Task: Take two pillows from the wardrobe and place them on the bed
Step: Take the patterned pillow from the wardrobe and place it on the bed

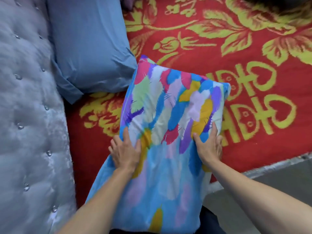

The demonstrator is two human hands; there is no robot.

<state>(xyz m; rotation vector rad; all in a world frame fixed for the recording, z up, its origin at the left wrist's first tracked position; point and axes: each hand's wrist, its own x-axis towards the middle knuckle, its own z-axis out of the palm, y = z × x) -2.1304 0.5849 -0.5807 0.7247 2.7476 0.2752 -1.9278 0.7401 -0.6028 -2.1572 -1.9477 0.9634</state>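
Observation:
A pillow with a bright feather print (pixel 168 119) in blue, pink, yellow and purple is held out over the near side of the bed. My left hand (pixel 125 149) grips its left edge and my right hand (pixel 209 146) grips its right edge, thumbs on top. Its far end hangs over the red bedspread (pixel 219 48); whether it touches the spread I cannot tell. A plain blue pillow (pixel 89 43) lies on the bed at the upper left, against the headboard.
A grey tufted headboard (pixel 28 107) with shiny buttons fills the left side. The red spread carries yellow flowers and characters. The bed's near edge (pixel 278 162) runs along the lower right, with grey floor (pixel 270 191) beyond it.

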